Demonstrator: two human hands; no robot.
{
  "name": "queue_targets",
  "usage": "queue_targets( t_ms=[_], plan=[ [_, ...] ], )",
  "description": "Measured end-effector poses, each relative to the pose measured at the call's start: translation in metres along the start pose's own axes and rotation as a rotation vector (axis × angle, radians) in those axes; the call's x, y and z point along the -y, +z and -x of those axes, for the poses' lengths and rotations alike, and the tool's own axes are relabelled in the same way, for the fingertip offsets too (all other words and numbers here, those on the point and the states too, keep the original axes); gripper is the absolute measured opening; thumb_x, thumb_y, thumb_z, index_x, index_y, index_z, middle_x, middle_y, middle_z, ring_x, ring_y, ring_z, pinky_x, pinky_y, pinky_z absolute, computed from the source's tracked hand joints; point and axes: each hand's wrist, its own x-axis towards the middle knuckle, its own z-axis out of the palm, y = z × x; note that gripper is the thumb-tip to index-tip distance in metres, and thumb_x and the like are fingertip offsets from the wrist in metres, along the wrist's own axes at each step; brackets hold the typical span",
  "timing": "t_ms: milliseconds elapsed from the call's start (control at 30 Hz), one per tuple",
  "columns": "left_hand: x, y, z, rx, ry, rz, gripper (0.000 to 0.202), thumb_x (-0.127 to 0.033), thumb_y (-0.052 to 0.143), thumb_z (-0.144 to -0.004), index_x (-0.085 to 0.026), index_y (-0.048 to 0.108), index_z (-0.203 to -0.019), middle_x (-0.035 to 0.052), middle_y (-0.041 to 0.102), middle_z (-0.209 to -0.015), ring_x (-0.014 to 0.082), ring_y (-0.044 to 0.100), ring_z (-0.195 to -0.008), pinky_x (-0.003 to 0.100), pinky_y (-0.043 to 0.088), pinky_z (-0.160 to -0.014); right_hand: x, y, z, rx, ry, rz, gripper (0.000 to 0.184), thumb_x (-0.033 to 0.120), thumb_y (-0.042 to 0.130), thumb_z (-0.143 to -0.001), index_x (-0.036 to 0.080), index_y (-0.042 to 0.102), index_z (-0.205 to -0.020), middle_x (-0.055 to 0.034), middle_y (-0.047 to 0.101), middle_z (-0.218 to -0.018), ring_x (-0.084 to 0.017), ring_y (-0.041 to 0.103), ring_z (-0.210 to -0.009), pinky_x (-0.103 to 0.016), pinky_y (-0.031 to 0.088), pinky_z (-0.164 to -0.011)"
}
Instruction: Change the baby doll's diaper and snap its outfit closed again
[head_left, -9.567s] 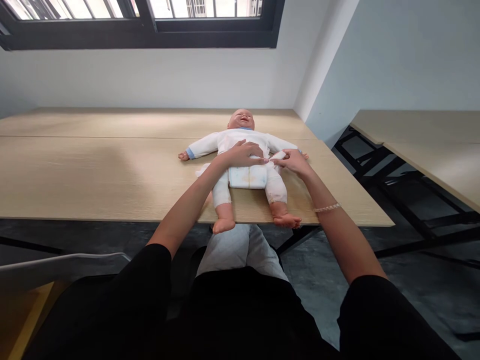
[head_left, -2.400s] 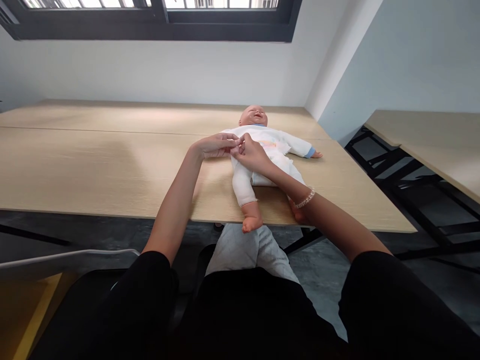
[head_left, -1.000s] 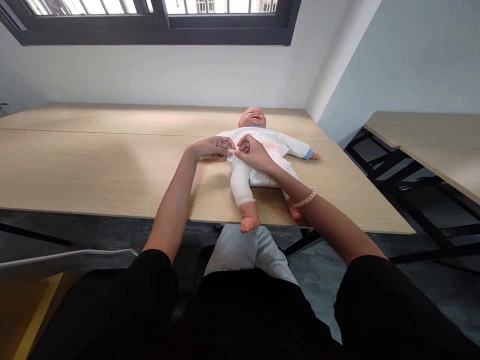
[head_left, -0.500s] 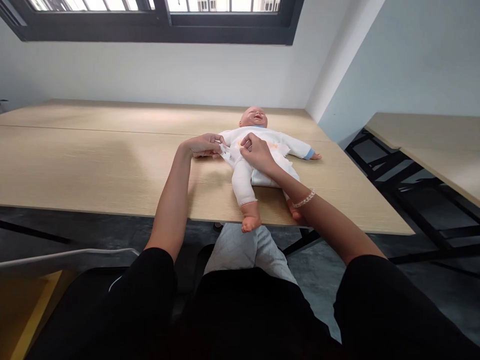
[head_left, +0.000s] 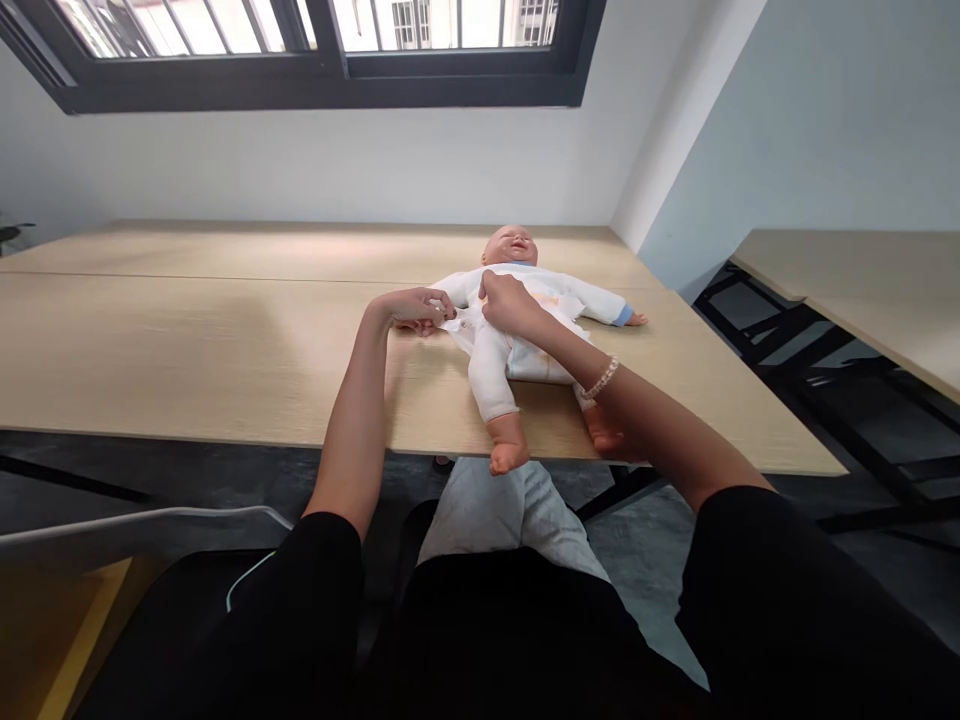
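Observation:
A baby doll in a white suit lies on its back on the wooden table, head away from me, bare feet over the near edge. A diaper shows at its hips. My left hand is closed on a white flap of the diaper or suit at the doll's left side. My right hand reaches across the doll's belly, fingers curled and pressing on the cloth there. A bead bracelet is on my right wrist.
A second wooden table stands at the right, with dark metal frames on the floor between. A dark-framed window runs along the back wall. My grey-trousered knees are under the table edge.
My left hand has pulled the white flap out to the doll's side, where before both hands met at the doll's waist. The right hand now presses on the belly.

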Motion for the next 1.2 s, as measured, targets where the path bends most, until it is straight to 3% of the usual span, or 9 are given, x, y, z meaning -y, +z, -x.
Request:
queue_targets(
  t_ms=[100,167,267,400,567,700,833,1000,1200],
  plan=[
    [-0.003,0.001,0.002,0.015,0.000,-0.016,0.021,-0.013,0.082,-0.063,-0.018,0.070,-0.079,0.0007,0.060,-0.054,0.0121,0.057,-0.042,0.017,0.029,-0.037,0.004,0.003,-0.002,0.004,0.004,0.029,0.031,-0.004,0.051,-0.080,0.010,0.058,-0.107,-0.0182,0.066,-0.102,-0.029,0.059,-0.088,-0.035,0.042,-0.076],
    [-0.007,0.006,0.003,0.062,0.096,0.065,0.021,-0.013,0.083,-0.066,-0.017,0.068,-0.081,-0.0002,0.059,-0.055,0.0100,0.056,-0.044,0.017,0.032,-0.040,0.007,0.007,-0.004,0.009,-0.003,0.031,0.032,-0.003,0.051,-0.082,0.008,0.055,-0.112,-0.0194,0.066,-0.100,-0.027,0.058,-0.084,-0.034,0.041,-0.075],
    [-0.013,0.017,0.002,0.142,0.258,0.239,0.024,-0.010,0.082,-0.066,-0.016,0.064,-0.081,-0.0013,0.060,-0.060,0.0083,0.057,-0.050,0.018,0.042,-0.048,0.010,0.014,-0.010,0.033,-0.065,-0.032,0.020,0.001,0.055,-0.087,0.013,0.053,-0.103,-0.0143,0.067,-0.095,-0.021,0.053,-0.077,-0.031,0.039,-0.073],
    [-0.016,0.030,-0.005,0.170,0.329,0.363,0.026,-0.009,0.081,-0.064,-0.014,0.060,-0.079,-0.0007,0.063,-0.067,0.0068,0.057,-0.053,0.020,0.048,-0.056,0.006,0.016,-0.018,0.049,-0.118,-0.143,0.018,0.004,0.058,-0.088,0.018,0.048,-0.092,-0.0071,0.066,-0.091,-0.018,0.054,-0.076,-0.028,0.038,-0.070],
    [-0.019,0.037,-0.010,0.147,0.352,0.426,0.030,-0.013,0.083,-0.068,-0.015,0.059,-0.086,-0.0032,0.060,-0.065,0.0077,0.059,-0.057,0.021,0.049,-0.061,-0.001,-0.006,-0.011,-0.025,-0.010,-0.321,0.036,0.000,0.058,-0.082,0.016,0.049,-0.113,-0.0075,0.067,-0.100,-0.021,0.062,-0.083,-0.030,0.042,-0.070],
    [-0.020,0.043,-0.016,0.068,0.399,0.488,0.037,-0.015,0.083,-0.069,-0.018,0.056,-0.094,-0.0043,0.064,-0.072,0.0046,0.054,-0.054,0.018,0.044,-0.057,0.001,-0.021,0.010,0.039,-0.114,-0.386,0.042,0.017,0.071,-0.079,0.019,0.048,-0.114,-0.0025,0.065,-0.092,-0.022,0.064,-0.087,-0.032,0.045,-0.074],
    [-0.021,0.054,-0.022,0.009,0.439,0.467,0.038,-0.016,0.080,-0.071,-0.020,0.051,-0.097,-0.0054,0.065,-0.071,0.0049,0.055,-0.055,0.016,0.037,-0.053,0.004,-0.015,0.025,0.061,-0.095,-0.495,0.062,0.028,0.078,-0.072,0.018,0.044,-0.122,-0.0023,0.068,-0.093,-0.024,0.065,-0.090,-0.034,0.049,-0.077],
    [-0.024,0.063,-0.024,-0.037,0.507,0.454,0.039,-0.021,0.083,-0.076,-0.020,0.055,-0.104,-0.0063,0.061,-0.068,0.0058,0.057,-0.061,0.016,0.037,-0.056,0.006,-0.002,0.027,-0.149,-0.066,-0.332,0.049,0.023,0.064,-0.083,0.015,0.047,-0.129,-0.0068,0.070,-0.093,-0.027,0.065,-0.088,-0.036,0.048,-0.077],
    [-0.029,0.067,-0.021,-0.075,0.527,0.519,0.046,-0.024,0.080,-0.081,-0.023,0.056,-0.121,-0.0052,0.064,-0.081,0.0077,0.063,-0.074,0.020,0.047,-0.075,0.000,0.001,0.023,-0.170,-0.047,-0.150,0.044,0.013,0.052,-0.092,0.012,0.050,-0.136,-0.0112,0.068,-0.095,-0.030,0.063,-0.088,-0.037,0.045,-0.080]
  ],
)
